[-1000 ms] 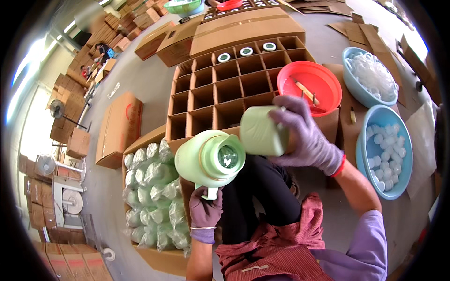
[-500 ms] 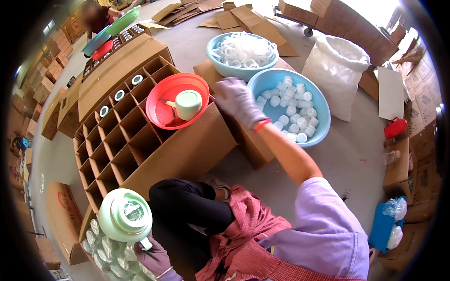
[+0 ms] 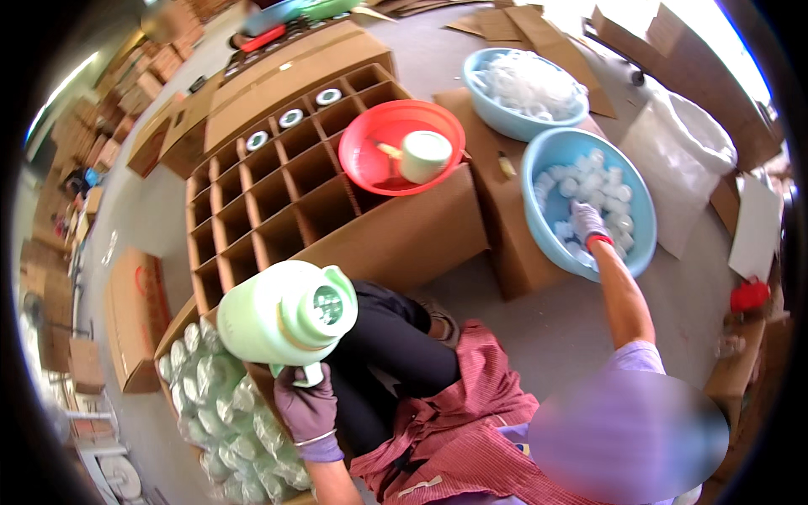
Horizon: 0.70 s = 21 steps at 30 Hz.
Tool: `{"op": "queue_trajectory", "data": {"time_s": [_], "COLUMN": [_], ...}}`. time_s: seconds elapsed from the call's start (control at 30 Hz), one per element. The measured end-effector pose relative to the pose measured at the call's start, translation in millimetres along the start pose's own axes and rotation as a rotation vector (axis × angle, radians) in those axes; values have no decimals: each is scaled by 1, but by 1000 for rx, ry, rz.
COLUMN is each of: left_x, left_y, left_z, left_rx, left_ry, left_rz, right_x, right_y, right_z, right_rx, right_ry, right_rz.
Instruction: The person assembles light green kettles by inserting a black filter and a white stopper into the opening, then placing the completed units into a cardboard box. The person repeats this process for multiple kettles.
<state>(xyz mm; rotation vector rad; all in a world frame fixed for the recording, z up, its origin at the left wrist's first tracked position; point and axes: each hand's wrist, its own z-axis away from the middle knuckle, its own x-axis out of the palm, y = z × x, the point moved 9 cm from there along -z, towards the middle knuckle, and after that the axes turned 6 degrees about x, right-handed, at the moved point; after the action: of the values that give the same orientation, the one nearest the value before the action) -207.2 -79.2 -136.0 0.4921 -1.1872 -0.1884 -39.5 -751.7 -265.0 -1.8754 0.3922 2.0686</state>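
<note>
My gloved left hand [image 3: 307,406] is wrapped round the handle of a pale green vacuum jug [image 3: 265,313]. The jug is tilted, its open mouth showing a shiny inner liner. Over to the right, my gloved right hand [image 3: 587,222] reaches into a blue basin [image 3: 532,172] of white plastic stoppers [image 3: 596,178]. Its fingers look drawn together among the stoppers; whatever is between them is hidden. A red basin [image 3: 358,143] with a pale green cup [image 3: 425,154] inside rests on a divided carton [image 3: 290,198].
Another blue basin [image 3: 484,114] holds white rings [image 3: 528,84]. Bagged bottles [image 3: 231,421] fill a carton below my left hand. Three lidded items [image 3: 291,118] stand in the divided carton's far cells. A white sack [image 3: 673,151] is beyond the basins, with flattened cardboard [image 3: 547,42] behind.
My right hand has moved from beside the red basin into the basin of stoppers. My left hand has raised the jug and tipped its mouth rightward. The view has shifted.
</note>
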Motion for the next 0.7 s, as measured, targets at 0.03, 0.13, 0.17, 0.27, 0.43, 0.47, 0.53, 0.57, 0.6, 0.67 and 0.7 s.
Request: {"op": "queue_trajectory", "data": {"time_s": [0.03,0.13,0.17,0.27,0.43,0.47,0.53,0.57,0.6,0.67,0.7], "left_x": [-1,-16,-19,-11,-11,-12,-15,-18,-21,-23,-18], "left_y": [2,7,6,7,-9,-9,-5,-2,1,4,4], "left_z": [1,2,2,6,6,7,7,9,10,11,13], "left_rx": [-9,18,37,92,40,58,88,92,94,104,112], "left_ry": [4,39,54,66,54,44,20,23,24,67,109], "left_rz": [3,-1,-16,-34,-45,-56,-81,-65,-49,-62,-90], "right_x": [-16,-122,-171,-235,-237,-246,-260,-263,-266,-254,-253], "right_y": [-12,-94,-142,-281,-387,-394,-404,-412,-418,-433,-433], "right_z": [2,49,85,192,279,286,300,303,306,307,306], "right_rx": [65,-49,-259,-718,-873,-927,-980,-994,-1004,-1032,-1036], "right_ry": [77,330,413,187,9,233,534,515,497,443,424], "right_rz": [33,-293,-511,-1125,-1674,-1560,-1299,-1209,-1119,-867,-918]}}
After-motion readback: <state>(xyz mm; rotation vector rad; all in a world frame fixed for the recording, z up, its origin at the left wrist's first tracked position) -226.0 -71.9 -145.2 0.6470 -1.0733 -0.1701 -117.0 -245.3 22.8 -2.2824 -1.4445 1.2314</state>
